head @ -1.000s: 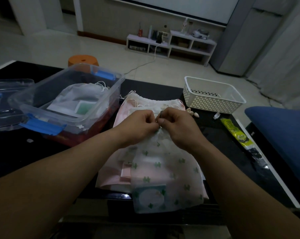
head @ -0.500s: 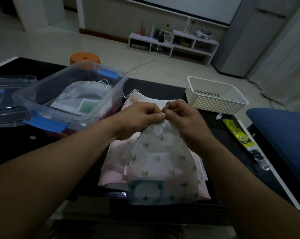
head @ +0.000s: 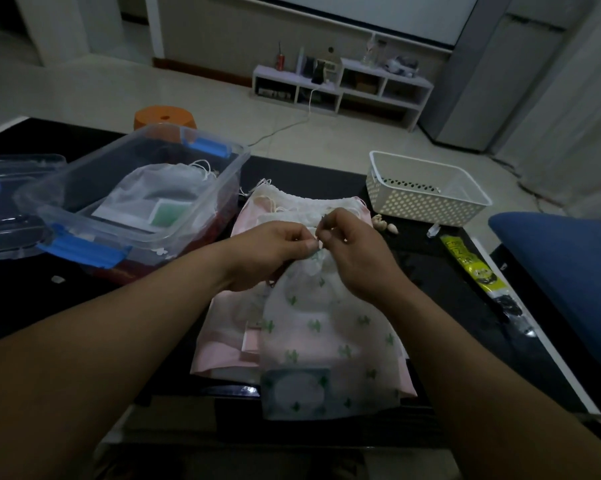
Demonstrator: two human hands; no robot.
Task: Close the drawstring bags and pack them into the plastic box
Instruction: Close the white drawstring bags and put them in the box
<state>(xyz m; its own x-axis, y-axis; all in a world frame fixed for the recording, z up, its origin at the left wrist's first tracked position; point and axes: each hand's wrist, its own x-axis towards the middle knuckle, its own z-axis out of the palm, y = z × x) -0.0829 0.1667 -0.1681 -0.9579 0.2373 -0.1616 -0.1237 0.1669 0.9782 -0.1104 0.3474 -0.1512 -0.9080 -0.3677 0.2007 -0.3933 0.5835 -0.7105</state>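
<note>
A white drawstring bag with green cactus prints (head: 330, 344) hangs over the table's front edge, its neck bunched together at the top. My left hand (head: 271, 254) and my right hand (head: 358, 258) meet at that neck, each pinching the gathered fabric or cord. Under it lies a pile of pink and white drawstring bags (head: 288, 209). The clear plastic box with blue latches (head: 84, 223) stands to the left and holds a white bag (head: 164, 188) with a green label.
The box's clear lid (head: 12, 202) lies at the far left. A white perforated basket (head: 427, 188) stands at the back right, small shells (head: 384, 225) beside it. A yellow packet (head: 472, 268) lies near the right edge. A blue cushion (head: 565, 271) is on the right.
The bag's neck has drawn tighter between my hands, and the bag has lifted slightly and shifted toward me. Both hands stay together at the neck.
</note>
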